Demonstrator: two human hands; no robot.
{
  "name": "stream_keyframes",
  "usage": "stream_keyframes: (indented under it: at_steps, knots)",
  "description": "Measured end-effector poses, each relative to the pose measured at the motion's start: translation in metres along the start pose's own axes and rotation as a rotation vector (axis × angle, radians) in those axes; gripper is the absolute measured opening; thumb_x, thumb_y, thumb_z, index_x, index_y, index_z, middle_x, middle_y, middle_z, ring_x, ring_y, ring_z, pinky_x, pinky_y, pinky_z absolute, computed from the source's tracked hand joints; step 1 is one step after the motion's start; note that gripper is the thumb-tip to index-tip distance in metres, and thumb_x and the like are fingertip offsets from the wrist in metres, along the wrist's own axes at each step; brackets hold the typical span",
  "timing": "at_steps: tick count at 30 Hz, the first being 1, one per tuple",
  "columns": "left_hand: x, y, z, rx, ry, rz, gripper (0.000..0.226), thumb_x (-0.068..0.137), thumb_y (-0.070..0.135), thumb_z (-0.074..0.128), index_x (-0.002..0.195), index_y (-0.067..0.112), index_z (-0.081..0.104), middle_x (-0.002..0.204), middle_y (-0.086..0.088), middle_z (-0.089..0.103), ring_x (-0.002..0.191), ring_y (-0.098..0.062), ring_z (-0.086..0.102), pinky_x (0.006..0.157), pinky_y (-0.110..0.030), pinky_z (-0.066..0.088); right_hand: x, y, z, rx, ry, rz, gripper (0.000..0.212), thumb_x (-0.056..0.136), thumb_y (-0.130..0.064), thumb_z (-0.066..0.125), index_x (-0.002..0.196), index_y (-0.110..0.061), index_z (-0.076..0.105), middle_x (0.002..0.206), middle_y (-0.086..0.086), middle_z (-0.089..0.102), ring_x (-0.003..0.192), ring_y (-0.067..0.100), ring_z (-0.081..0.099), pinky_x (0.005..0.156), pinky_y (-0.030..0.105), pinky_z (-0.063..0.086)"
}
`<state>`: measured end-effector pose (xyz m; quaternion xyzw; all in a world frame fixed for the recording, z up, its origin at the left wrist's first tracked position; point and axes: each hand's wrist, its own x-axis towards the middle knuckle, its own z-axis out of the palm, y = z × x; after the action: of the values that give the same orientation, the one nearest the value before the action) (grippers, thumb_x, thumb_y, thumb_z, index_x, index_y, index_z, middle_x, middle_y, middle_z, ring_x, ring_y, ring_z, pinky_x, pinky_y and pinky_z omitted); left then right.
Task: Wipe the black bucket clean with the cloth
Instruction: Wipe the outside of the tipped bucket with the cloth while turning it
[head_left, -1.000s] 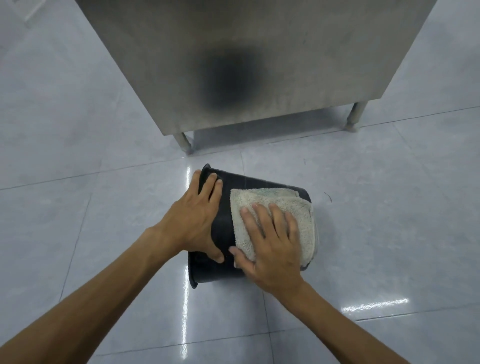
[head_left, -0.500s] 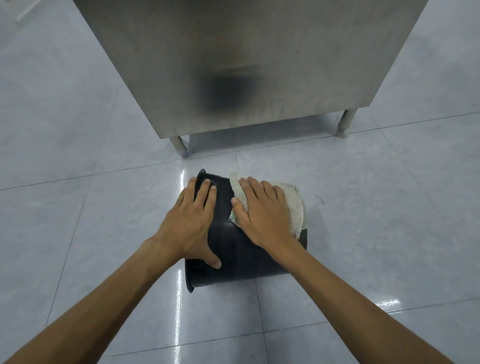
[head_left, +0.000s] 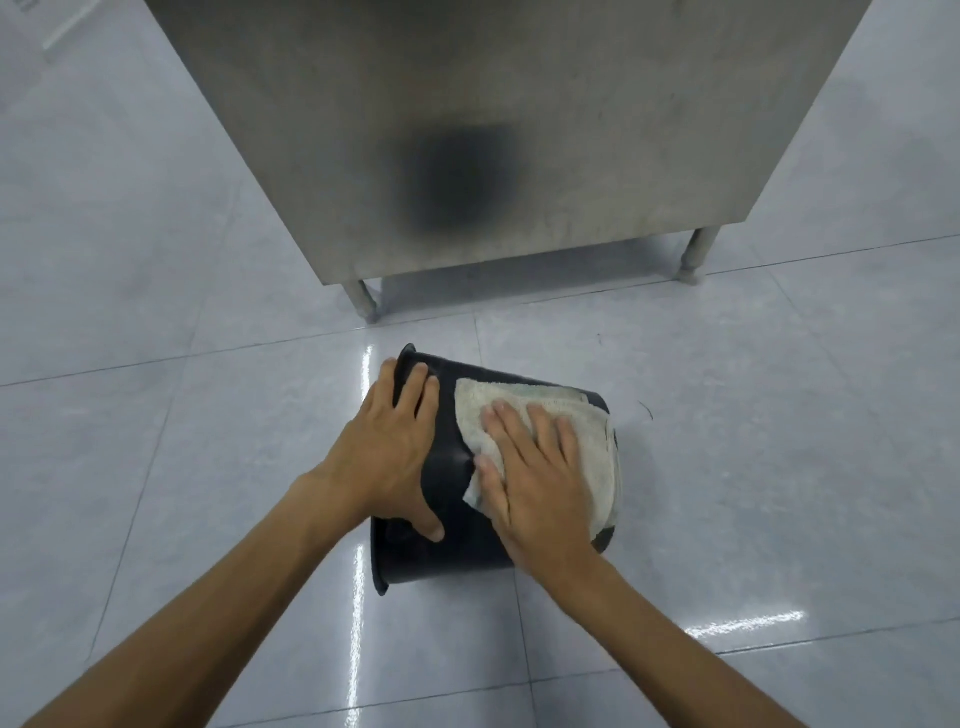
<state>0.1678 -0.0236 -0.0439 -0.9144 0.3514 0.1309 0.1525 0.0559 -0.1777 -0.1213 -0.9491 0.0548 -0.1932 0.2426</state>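
On floor: one bucket (head_left: 447, 551), one cloth (head_left: 592, 441), two hands.

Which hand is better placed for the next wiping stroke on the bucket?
The right hand: it lies flat on the cloth, pressing it to the bucket. The left hand has no cloth; it steadies the bucket near its rim.

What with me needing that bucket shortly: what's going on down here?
A person is cleaning the black bucket, which lies on its side on the tiled floor. The left hand steadies it near the rim, and the right hand presses the cloth flat against its side wall.
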Motion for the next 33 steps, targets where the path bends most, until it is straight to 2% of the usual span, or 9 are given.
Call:
stream_keyframes:
  at_steps: [4,8,11,14,18,22,26,29,33]
  knots:
    - [-0.011,0.005,0.006,-0.047,0.038,-0.012,0.161,0.037,0.091,0.067,0.154,0.007,-0.007,0.163,-0.013,-0.005,0.146,-0.041,-0.018,0.119,-0.047,0.010,0.063,0.002,-0.003,-0.052,-0.202,0.118,0.058,0.106,-0.052,0.026,0.146,-0.022,0.057,0.149,-0.005,0.058,0.135,0.021,0.050,0.118,0.045,0.029]
    - [-0.012,0.008,0.001,-0.125,0.012,-0.038,0.158,0.039,0.091,0.067,0.154,0.012,-0.009,0.163,-0.009,-0.007,0.146,-0.038,-0.021,0.118,-0.049,0.019,0.099,0.009,-0.005,0.007,-0.345,0.184,0.059,0.100,-0.062,0.037,0.136,-0.025,0.065,0.133,-0.002,0.070,0.121,0.024,0.062,0.107,0.052,0.037]
    - [-0.017,0.010,0.002,-0.134,0.041,-0.054,0.148,0.049,0.093,0.058,0.154,0.014,-0.010,0.164,-0.010,-0.010,0.146,-0.037,-0.023,0.119,-0.049,0.004,0.113,0.011,-0.003,0.037,-0.417,0.207,0.053,0.099,-0.063,0.035,0.109,-0.028,0.074,0.107,-0.003,0.075,0.100,0.025,0.065,0.094,0.048,0.042]
    - [-0.032,0.014,0.009,-0.123,0.109,-0.040,0.135,0.062,0.087,0.054,0.154,0.016,-0.013,0.164,-0.011,-0.015,0.145,-0.037,-0.028,0.119,-0.051,-0.009,0.128,0.016,0.001,0.055,-0.456,0.244,0.055,0.099,-0.063,0.036,0.090,-0.023,0.073,0.080,-0.006,0.064,0.084,0.024,0.063,0.080,0.041,0.045]
    - [-0.052,0.024,0.016,-0.065,0.130,0.005,0.144,0.055,0.088,0.061,0.156,0.008,-0.004,0.163,-0.019,-0.009,0.144,-0.043,-0.025,0.119,-0.059,0.001,0.155,0.022,0.013,0.007,-0.627,0.236,0.060,0.095,-0.066,0.033,0.109,-0.024,0.073,0.107,0.003,0.070,0.093,0.025,0.062,0.085,0.042,0.050]
    - [-0.040,0.022,0.011,-0.040,0.085,-0.056,0.149,0.053,0.090,0.062,0.154,0.009,-0.012,0.163,-0.018,-0.013,0.145,-0.043,-0.024,0.120,-0.059,0.003,0.173,0.027,0.026,0.006,-0.658,0.261,0.054,0.098,-0.058,0.035,0.106,-0.015,0.068,0.109,0.008,0.068,0.092,0.026,0.059,0.079,0.039,0.042]
    - [-0.022,0.008,0.002,-0.029,0.070,-0.061,0.152,0.046,0.093,0.061,0.154,0.010,-0.007,0.164,-0.014,-0.004,0.148,-0.040,-0.014,0.121,-0.053,0.008,0.175,0.023,0.023,-0.003,-0.661,0.185,0.057,0.102,-0.057,0.029,0.116,-0.022,0.072,0.119,0.009,0.069,0.100,0.027,0.059,0.083,0.041,0.043]
    - [-0.009,-0.001,-0.004,-0.025,0.055,-0.054,0.154,0.041,0.094,0.061,0.155,0.010,0.000,0.163,-0.013,0.005,0.149,-0.038,-0.007,0.121,-0.052,0.014,0.154,0.014,0.015,0.041,-0.479,0.128,0.054,0.107,-0.054,0.032,0.120,-0.019,0.072,0.119,0.007,0.072,0.105,0.029,0.063,0.085,0.041,0.040]
    - [0.007,-0.013,-0.009,-0.067,0.040,-0.028,0.157,0.038,0.094,0.063,0.155,0.009,0.001,0.164,-0.010,0.006,0.149,-0.036,-0.009,0.121,-0.047,0.012,0.090,0.002,0.015,-0.039,-0.126,-0.038,0.056,0.108,-0.051,0.029,0.146,-0.020,0.057,0.148,0.000,0.059,0.137,0.028,0.050,0.116,0.050,0.031]
